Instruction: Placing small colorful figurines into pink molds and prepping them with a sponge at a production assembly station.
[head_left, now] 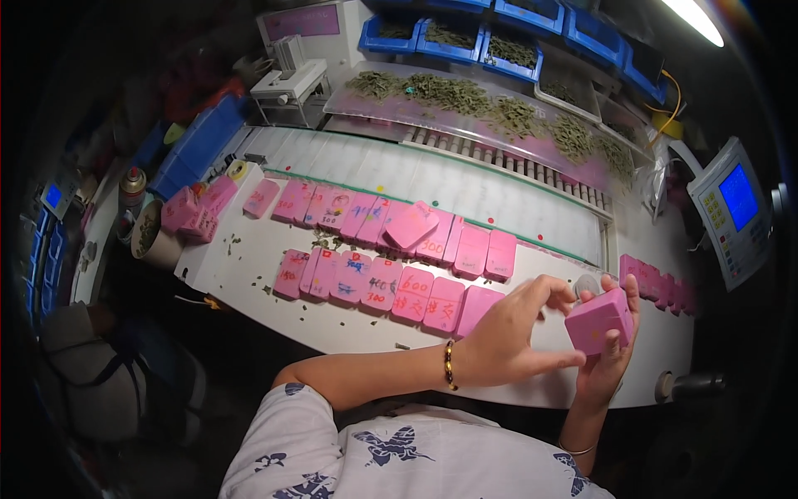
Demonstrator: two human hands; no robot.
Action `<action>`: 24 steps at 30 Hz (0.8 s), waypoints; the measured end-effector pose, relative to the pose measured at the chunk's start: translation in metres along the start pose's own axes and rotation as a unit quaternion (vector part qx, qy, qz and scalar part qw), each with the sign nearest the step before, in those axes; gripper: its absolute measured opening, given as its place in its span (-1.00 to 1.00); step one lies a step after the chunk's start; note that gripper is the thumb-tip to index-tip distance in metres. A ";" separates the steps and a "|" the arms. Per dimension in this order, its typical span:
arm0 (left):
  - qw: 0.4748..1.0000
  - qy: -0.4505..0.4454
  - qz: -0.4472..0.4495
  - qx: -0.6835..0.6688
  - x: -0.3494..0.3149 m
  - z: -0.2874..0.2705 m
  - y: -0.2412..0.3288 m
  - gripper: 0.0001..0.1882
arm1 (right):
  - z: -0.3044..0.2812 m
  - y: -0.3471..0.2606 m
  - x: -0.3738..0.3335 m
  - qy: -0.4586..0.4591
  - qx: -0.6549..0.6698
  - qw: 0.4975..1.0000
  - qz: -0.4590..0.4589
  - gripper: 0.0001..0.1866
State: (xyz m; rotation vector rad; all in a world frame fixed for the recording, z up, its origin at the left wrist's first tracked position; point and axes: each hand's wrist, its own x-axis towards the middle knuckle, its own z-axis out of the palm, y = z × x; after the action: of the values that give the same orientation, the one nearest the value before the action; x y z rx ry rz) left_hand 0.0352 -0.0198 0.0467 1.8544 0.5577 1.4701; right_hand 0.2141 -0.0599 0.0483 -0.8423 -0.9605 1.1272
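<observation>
A pink box with rounded corners (pixel 597 323) sits in my right hand (pixel 617 353), the fingers wrapped around its sides. My left hand (pixel 509 337), with a beaded bracelet at the wrist, reaches across from the left. Its fingers are spread and curved beside the box, the thumb tip close to the lower left edge; I cannot tell whether it touches. Under the left hand's side lies the last pink box (pixel 478 309) of the near row. Farther off runs a second row of pink boxes (pixel 474 249), one box (pixel 411 226) lying askew on top. Many bear handwritten marks.
Dried green leaves (pixel 449 93) lie heaped on a clear shelf behind a glass-edged conveyor (pixel 432 195). Blue bins (pixel 449 35) stand above. A control panel (pixel 738 206) is at right, more pink boxes (pixel 657 284) below it. Leaf bits litter the white table (pixel 249 274).
</observation>
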 end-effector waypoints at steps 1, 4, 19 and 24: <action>0.972 -0.102 -0.169 -0.131 -0.001 -0.002 -0.002 -0.59 | 0.003 0.003 -0.001 -0.001 -0.111 0.990 -0.085 -0.01; 0.832 -0.225 -0.378 -0.339 -0.006 0.001 -0.007 -0.49 | 0.011 0.014 -0.009 -0.032 -0.259 0.944 -0.202 -0.02; 0.901 -0.145 -0.296 -0.280 -0.025 0.003 -0.007 -0.73 | 0.034 0.035 -0.004 0.017 -0.064 0.991 -0.118 -0.27; 0.909 -0.039 -0.297 -0.291 -0.022 0.011 0.006 -0.71 | 0.045 0.026 0.001 0.066 0.006 0.996 -0.065 -0.28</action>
State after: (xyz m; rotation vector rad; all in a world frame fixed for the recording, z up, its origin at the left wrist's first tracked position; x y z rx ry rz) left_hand 0.0393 -0.0419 0.0350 1.1290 0.5116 0.9941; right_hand 0.1635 -0.0496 0.0417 -0.8228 -0.8847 0.9533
